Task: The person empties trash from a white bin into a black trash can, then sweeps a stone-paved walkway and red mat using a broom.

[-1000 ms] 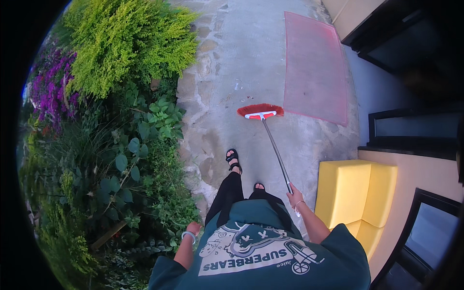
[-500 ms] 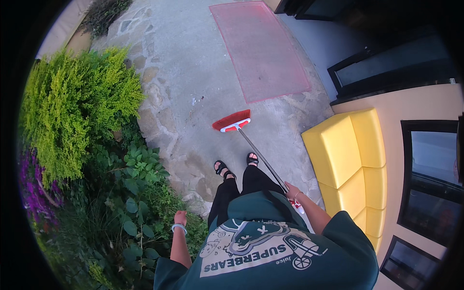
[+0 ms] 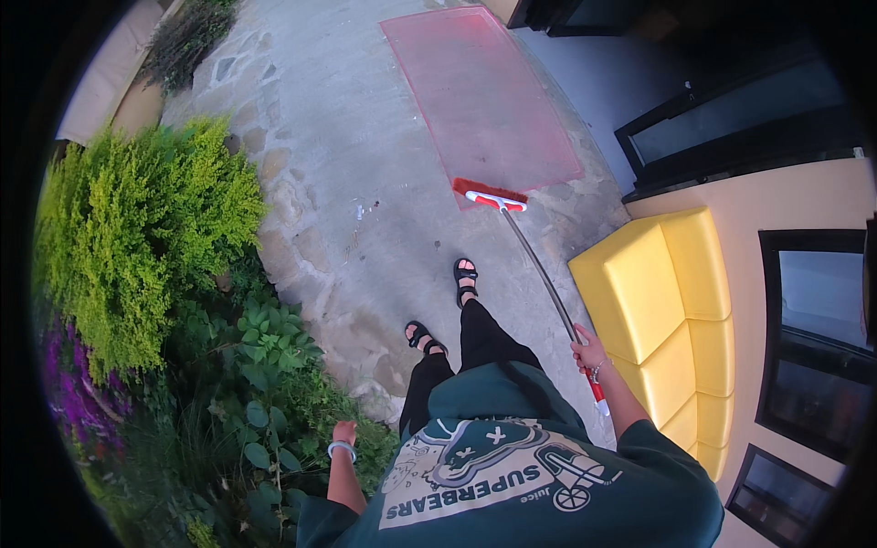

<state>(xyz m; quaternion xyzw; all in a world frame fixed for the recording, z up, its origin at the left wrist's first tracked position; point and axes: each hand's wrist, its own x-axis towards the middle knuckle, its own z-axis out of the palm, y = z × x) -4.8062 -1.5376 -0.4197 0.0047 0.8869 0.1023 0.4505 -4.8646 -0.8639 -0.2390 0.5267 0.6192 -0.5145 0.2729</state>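
My right hand (image 3: 590,352) is closed around the handle of a broom (image 3: 541,262), near its red and white grip end. The handle slants forward and left, away from my right side. The broom's head (image 3: 491,194) has red bristles and a white and red mount, and lies over the near edge of a pink-red rectangle on the ground. My left hand (image 3: 343,432) hangs low beside the garden plants, its fingers curled, and nothing shows in it. A pale bracelet circles that wrist.
Yellow padded seats (image 3: 644,292) line the wall on the right, near dark-framed windows (image 3: 813,315). On the left, green shrubs (image 3: 146,237) and purple flowers (image 3: 78,393) border a stone-edged concrete path (image 3: 320,119). Small pale bits of litter (image 3: 360,211) lie on the path ahead.
The broom head has swung right and forward to the pink-red rectangle. My right hand has moved right with the handle. My right foot has stepped forward, and my left hand has dropped slightly.
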